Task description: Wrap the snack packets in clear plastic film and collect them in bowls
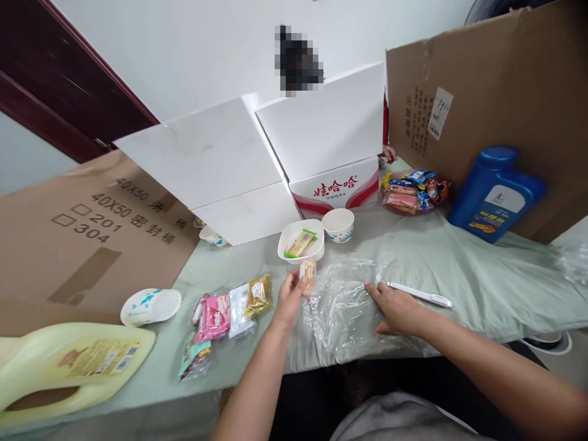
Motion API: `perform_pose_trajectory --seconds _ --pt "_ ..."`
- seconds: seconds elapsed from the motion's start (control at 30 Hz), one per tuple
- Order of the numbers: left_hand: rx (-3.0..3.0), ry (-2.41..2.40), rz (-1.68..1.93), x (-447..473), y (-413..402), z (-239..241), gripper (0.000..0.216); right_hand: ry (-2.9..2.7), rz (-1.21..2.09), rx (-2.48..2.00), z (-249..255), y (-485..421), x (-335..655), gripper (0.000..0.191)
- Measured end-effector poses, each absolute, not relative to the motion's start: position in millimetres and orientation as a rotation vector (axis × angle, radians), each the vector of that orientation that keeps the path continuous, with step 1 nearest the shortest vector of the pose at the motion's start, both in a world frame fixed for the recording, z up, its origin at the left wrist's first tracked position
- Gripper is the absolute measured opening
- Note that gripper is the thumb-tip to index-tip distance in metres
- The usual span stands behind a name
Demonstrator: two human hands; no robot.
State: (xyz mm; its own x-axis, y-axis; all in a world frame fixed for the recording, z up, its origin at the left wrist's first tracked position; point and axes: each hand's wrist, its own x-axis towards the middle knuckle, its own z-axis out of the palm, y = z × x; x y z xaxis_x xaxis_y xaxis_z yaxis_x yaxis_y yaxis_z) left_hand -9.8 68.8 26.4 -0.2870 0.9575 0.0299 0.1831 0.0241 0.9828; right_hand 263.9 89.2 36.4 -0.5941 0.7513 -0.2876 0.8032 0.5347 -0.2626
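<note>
The left hand (290,298) pinches a small wrapped snack (307,274) between thumb and fingers, holding it just in front of the white bowl (301,243). The right hand (395,308) lies flat, fingers spread, pressing down a clear plastic bag (342,306) in front of the bowl; it grips nothing. A wrapped bar sits inside the bowl. A paper cup (339,224) stands just right of the bowl, a white pen (420,294) lies front-right of it, and snack packets (227,315) lie front-left.
</note>
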Motion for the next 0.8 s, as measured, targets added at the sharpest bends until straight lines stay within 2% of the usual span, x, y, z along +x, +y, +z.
perform_pose_trajectory --seconds 0.13,0.27,0.33,0.43,0.5,0.63,0.73,0.8 --pt "1.37 1.753 1.405 -30.9 115.9 60.5 0.059 2.645 -0.56 1.347 32.3 88.6 267.1 0.101" --pt "1.812 1.953 1.455 -12.2 120.0 81.0 0.041 2.656 -0.556 1.359 28.6 85.8 268.9 0.098" --pt "2.051 1.737 1.27 9.8 100.6 77.5 0.027 2.689 -0.552 1.366 26.7 83.3 270.2 0.095" --pt "2.309 1.256 0.662 38.4 62.6 59.4 0.021 2.76 -0.547 1.358 25.6 79.1 275.7 0.089" --pt "2.397 1.299 0.496 44.4 40.7 45.6 0.026 2.814 -0.573 1.336 27.8 75.9 284.2 0.083" --pt "2.398 1.545 0.598 23.2 6.5 30.0 0.03 2.998 -0.753 1.23 35.4 63.1 314.3 0.063" --pt "2.423 1.47 0.539 -0.3 -19.7 27.3 0.052 3.092 -0.922 0.984 32.4 46.3 338.0 0.07" --pt "2.462 1.443 0.424 -9.8 -35.3 25.4 0.064 3.096 -0.915 0.907 24.6 35.8 347.3 0.071"
